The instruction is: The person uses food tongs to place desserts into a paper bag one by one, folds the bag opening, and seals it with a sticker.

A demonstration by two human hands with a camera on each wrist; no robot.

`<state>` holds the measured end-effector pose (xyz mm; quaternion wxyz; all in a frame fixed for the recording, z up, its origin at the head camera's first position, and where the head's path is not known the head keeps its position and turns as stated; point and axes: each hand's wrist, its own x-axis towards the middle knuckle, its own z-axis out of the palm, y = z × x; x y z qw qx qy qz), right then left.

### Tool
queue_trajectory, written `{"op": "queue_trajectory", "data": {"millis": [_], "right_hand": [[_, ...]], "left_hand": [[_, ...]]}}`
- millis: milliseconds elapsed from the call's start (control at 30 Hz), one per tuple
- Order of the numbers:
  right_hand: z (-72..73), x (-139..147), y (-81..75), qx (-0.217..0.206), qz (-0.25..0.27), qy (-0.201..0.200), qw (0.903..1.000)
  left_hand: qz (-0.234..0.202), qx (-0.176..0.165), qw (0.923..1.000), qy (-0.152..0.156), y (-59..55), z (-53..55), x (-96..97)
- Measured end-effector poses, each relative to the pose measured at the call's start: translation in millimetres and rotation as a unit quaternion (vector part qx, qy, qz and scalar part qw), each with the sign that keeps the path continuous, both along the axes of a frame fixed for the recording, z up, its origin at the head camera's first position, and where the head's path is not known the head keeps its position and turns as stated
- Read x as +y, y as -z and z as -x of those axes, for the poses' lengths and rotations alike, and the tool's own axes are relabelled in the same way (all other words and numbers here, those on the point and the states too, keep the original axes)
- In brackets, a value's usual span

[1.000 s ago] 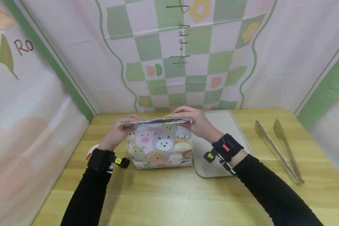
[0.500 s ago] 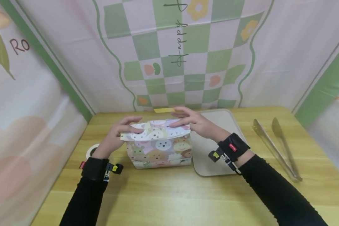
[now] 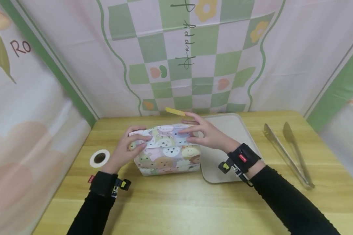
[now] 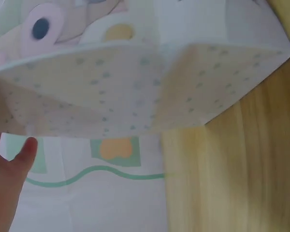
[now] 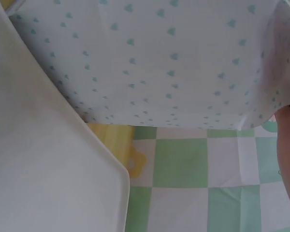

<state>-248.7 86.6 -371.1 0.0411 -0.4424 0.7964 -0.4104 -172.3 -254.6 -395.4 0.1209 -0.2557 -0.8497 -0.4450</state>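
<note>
A paper bag (image 3: 167,160) printed with cartoon animals stands on the table, its top folded over toward me. My left hand (image 3: 126,148) grips the left end of the fold, thumb and a finger on the front. At the right end my right hand (image 3: 213,134) holds the fold, some fingers in front and others behind. A yellow strip (image 3: 175,111) sticks out from the right fingertips, beyond the bag. The wrist views show the bag's pale sides with small hearts (image 5: 171,58), and the left thumb (image 4: 26,152) below its edge.
A beige tray (image 3: 216,169) lies right of the bag, partly under my right forearm. Farther right, metal tongs (image 3: 289,160) lie spread on the wooden table (image 3: 176,202). A white roll (image 3: 100,158) with a dark core sits left of my left hand. Printed curtains (image 3: 206,68) hang behind.
The bag's top edge, held up earlier, has been folded down toward me over the front. Both hands have shifted on the fold, and the yellow strip and the white roll have come into view.
</note>
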Motion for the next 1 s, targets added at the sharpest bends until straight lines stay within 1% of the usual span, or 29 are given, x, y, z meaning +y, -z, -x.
{"op": "queue_trajectory", "data": {"millis": [100,267,333,400,467,500,600,667,700,733,767,833,867,900,933,1000], "right_hand": [[-2.5,0.0,0.6,0.008,0.004,0.008,0.9999],[-5.8,-1.1,-4.5,0.049,-0.002,0.012,0.9987],[-6.9,-2.7,-8.3,0.063,-0.004,0.022,0.9977],[-8.0,-6.0,-11.7,0.063,0.001,0.043,0.9971],[-8.7,-11.8,-15.3,0.052,0.011,0.075,0.9957],[-9.2,-15.2,-17.6,0.048,0.016,0.092,0.9945],[-9.2,-26.2,-23.4,0.039,0.017,0.13,0.9906],[-8.9,-32.4,-28.5,0.047,-0.003,0.144,0.9884],[-8.8,-34.6,-30.8,0.054,-0.021,0.147,0.9875],[-8.5,-36.8,-33.0,0.062,-0.039,0.147,0.9865],[-8.4,-38.7,-34.8,0.069,-0.057,0.146,0.9852],[-7.9,-41.7,-36.6,0.08,-0.083,0.143,0.9829],[-7.8,-42.8,-36.9,0.088,-0.092,0.142,0.9817],[-7.9,-43.6,-36.7,0.096,-0.096,0.139,0.9809],[-7.8,-44.3,-35.8,0.105,-0.097,0.139,0.98],[-8.1,-45.1,-33.0,0.128,-0.09,0.139,0.9779]], "left_hand": [[-0.017,0.015,0.9997,-0.005,2.9,0.3,2.6],[-0.042,0.001,0.9991,-0.007,1.5,-0.1,5.3],[-0.052,-0.006,0.9986,-0.012,0.7,0.8,6.8],[-0.056,-0.01,0.9982,-0.018,-1.5,2.1,9.1],[-0.052,-0.015,0.9982,-0.024,-4.7,3.5,10.6],[-0.044,-0.02,0.9984,-0.028,-8.2,3.8,11.3],[0.01,-0.04,0.9982,-0.043,-24.3,3.2,14.5],[0.071,-0.033,0.9947,-0.067,-38.1,2.6,20.0],[0.114,-0.021,0.99,-0.081,-45.0,2.6,24.0],[0.156,-0.005,0.9838,-0.089,-51.2,2.8,28.9],[0.194,0.011,0.9763,-0.096,-56.7,2.9,34.3],[0.253,0.053,0.9601,-0.105,-64.2,4.0,44.5],[0.273,0.068,0.9538,-0.105,-66.1,4.8,48.9],[0.283,0.081,0.9501,-0.103,-66.9,5.6,52.6],[0.283,0.086,0.9499,-0.102,-67.0,6.4,55.6],[0.27,0.092,0.9519,-0.112,-63.3,8.6,58.6]]}}
